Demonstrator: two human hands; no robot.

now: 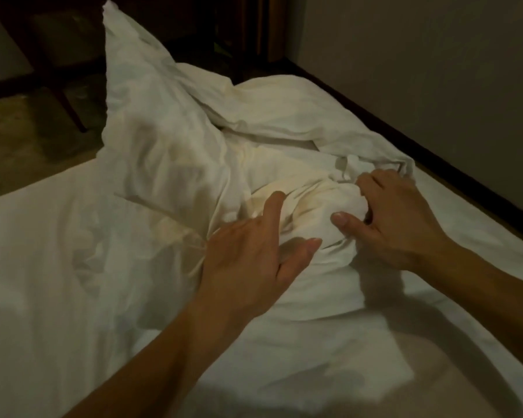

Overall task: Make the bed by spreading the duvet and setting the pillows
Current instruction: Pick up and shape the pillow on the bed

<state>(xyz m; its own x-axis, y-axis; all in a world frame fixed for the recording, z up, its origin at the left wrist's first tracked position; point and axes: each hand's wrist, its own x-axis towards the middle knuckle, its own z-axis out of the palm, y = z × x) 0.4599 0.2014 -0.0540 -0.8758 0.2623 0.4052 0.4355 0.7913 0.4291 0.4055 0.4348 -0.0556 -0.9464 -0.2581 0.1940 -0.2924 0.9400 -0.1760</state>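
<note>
A white duvet [287, 113] lies crumpled in a heap on the far half of the bed, with a tight bunch of it [311, 203] in the middle. A white pillow [151, 122] stands tilted against the heap on its left. My left hand [248, 257] rests on the near left side of the bunch, index finger and thumb straight. My right hand [396, 218] grips the bunch from the right, fingers curled into the folds and thumb pressed on the cloth. The two hands are a thumb's length apart.
A white fitted sheet [58, 282] covers the mattress in front and to the left. A grey wall [435, 70] with a dark strip [378, 116] along its foot runs beside the bed's right edge. Dark chair legs [70, 107] stand on the floor [21, 140] at the far left.
</note>
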